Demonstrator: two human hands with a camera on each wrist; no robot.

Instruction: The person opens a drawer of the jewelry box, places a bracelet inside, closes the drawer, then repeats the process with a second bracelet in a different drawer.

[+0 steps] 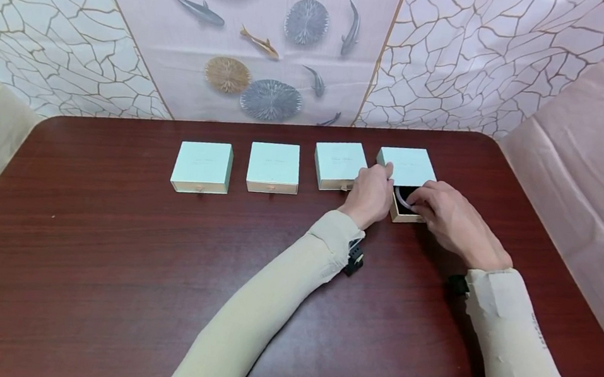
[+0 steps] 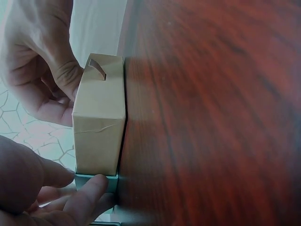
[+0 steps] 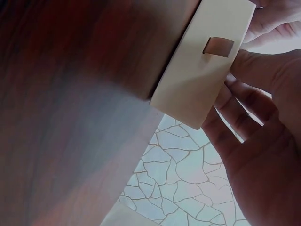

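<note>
The rightmost pale mint box (image 1: pixel 407 165) has its cream drawer (image 1: pixel 407 217) pulled partly out toward the front. Inside the drawer's dark lining lies a pale, shiny bangle (image 1: pixel 402 199), partly covered by fingers. My right hand (image 1: pixel 457 225) reaches into the drawer from the right and pinches the bangle; in the right wrist view the drawer front hides the fingertips. With thumb and fingers my left hand (image 1: pixel 370 194) grips the box's mint sleeve (image 2: pixel 112 182) at its left side. A small ribbon tab (image 2: pixel 98 69) sticks out of the drawer front.
Three more mint boxes stand shut in a row to the left: one near my left hand (image 1: pixel 340 162), a middle one (image 1: pixel 274 162) and a far-left one (image 1: pixel 203 161). The dark red wooden table (image 1: pixel 150 296) meets patterned cloth (image 1: pixel 276 38) at the back.
</note>
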